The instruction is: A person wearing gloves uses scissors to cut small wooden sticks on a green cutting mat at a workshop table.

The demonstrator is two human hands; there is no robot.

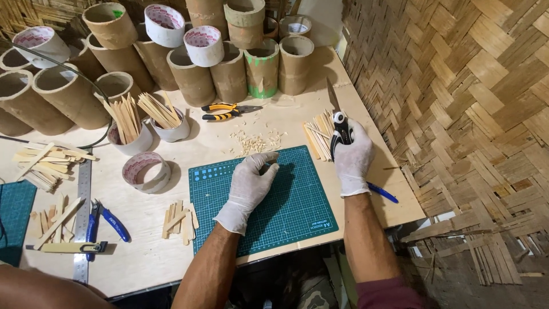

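White-gloved hands: right hand grips a cutter (handle mostly hidden), left hand loosely curled on mat.

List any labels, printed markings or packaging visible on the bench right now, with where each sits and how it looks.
Tape rolls: three white rolls with red-printed inner cores, on the cardboard tubes at the back.
Loose tape roll: same kind, lying flat left of the mat.
Cutting mat: teal, white grid and small white corner print, under the left hand.
Green label: small patch on a back tube's rim.
No screens or signs.
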